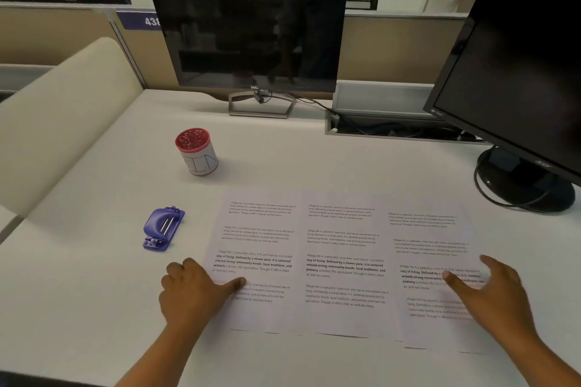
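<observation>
Lining up three white printed paper sheets (344,248), which lie side by side just right of the purple plastic hole punch (163,228).
This looks like a gathering step; next, the sheets likely need sliding together, edges even. The left hand (191,289), nearest the punch, curls its fingers and presses its thumb on the nearest sheet. The right hand (490,289), blurred, spreads wide over the farthest sheet; contact is unclear.

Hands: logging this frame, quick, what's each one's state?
Left hand: closed, fingers curled, thumb pressing the left sheet.
Right hand: open, fingers straight over the right sheet.
</observation>
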### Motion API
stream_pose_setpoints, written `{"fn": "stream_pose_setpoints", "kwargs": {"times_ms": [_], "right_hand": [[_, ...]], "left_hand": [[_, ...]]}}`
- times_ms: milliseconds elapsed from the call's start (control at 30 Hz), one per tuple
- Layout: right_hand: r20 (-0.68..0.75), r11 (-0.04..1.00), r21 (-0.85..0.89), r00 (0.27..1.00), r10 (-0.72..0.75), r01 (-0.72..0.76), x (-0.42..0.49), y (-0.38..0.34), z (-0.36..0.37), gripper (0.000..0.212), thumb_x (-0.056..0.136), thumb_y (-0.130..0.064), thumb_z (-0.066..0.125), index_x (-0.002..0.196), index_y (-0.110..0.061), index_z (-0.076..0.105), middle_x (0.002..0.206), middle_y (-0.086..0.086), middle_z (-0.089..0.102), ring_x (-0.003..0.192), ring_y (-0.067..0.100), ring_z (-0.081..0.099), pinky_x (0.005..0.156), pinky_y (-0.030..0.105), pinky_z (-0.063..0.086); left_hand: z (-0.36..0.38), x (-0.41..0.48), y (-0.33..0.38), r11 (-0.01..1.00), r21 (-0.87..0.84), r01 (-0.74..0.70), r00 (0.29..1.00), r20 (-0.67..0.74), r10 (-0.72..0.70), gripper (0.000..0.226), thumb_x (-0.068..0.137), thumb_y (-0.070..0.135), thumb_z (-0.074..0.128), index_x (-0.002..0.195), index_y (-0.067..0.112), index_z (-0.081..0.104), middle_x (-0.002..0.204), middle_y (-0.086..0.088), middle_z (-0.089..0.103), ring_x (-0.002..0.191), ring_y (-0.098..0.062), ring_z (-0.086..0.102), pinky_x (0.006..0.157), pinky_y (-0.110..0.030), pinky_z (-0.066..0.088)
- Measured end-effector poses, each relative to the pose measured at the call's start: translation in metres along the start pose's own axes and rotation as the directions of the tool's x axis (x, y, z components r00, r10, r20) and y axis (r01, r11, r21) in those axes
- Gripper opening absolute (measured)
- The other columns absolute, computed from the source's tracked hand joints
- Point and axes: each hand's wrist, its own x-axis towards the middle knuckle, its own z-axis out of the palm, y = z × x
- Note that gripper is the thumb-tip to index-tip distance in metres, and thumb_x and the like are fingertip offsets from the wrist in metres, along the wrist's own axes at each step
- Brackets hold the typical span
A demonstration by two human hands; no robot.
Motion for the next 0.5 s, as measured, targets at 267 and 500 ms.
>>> {"fn": "stream_pose_setpoints", "kwargs": {"times_ms": [267, 500], "right_hand": [[0.047, 0.972, -0.155, 0.982, 0.183, -0.174, 0.007, 0.007, -0.012, 0.084, 0.067, -0.051, 0.084, 0.129, -0.004, 0.053, 0.134, 0.025, 0.052, 0.116, 0.047, 0.054, 0.093, 0.052, 0.047], [0.109, 0.937, -0.256, 0.956, 0.272, -0.237, 0.008, 0.011, -0.014, 0.074, 0.063, -0.054, 0.085, 0.112, -0.006, 0.057, 0.116, 0.021, 0.059, 0.103, 0.042, 0.058, 0.085, 0.047, 0.054]], "left_hand": [[-0.001, 0.011, 0.002, 0.958, -0.284, 0.045, 0.992, 0.126, -0.010, 0.095, 0.048, 0.059, 0.090, 0.111, 0.007, 0.042, 0.110, -0.014, 0.054, 0.098, -0.035, 0.060, 0.077, -0.045, 0.054], [-0.006, 0.021, -0.007, 0.946, -0.325, -0.001, 0.985, 0.160, 0.057, 0.071, 0.055, 0.054, 0.088, 0.104, 0.016, 0.055, 0.099, -0.006, 0.068, 0.084, -0.029, 0.066, 0.074, -0.043, 0.058]]}}
